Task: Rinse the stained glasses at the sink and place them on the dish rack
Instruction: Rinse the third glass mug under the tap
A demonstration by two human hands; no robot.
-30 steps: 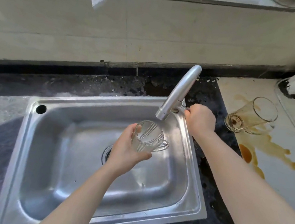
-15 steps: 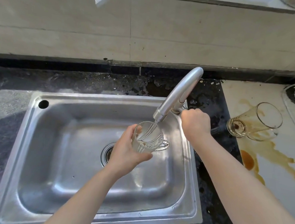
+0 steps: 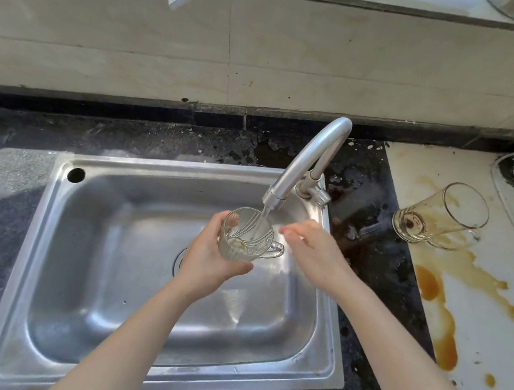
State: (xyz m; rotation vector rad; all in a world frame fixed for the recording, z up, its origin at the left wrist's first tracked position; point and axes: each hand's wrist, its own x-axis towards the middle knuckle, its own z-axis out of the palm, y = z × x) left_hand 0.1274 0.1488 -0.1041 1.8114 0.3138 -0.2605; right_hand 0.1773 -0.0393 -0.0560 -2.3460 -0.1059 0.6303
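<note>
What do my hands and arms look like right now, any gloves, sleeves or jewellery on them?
Both are bare. The left hand and the right hand wear no gloves, and no ring, watch or bracelet shows on either. The left forearm and the right forearm are uncovered down to the picture's lower edge, so no sleeve is in view. No bandage or marking is visible.

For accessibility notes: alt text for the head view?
The left hand holds a glass mug under the running faucet over a steel sink; the right hand hovers open beside it. A stained glass lies tipped in a brown spill.
</note>
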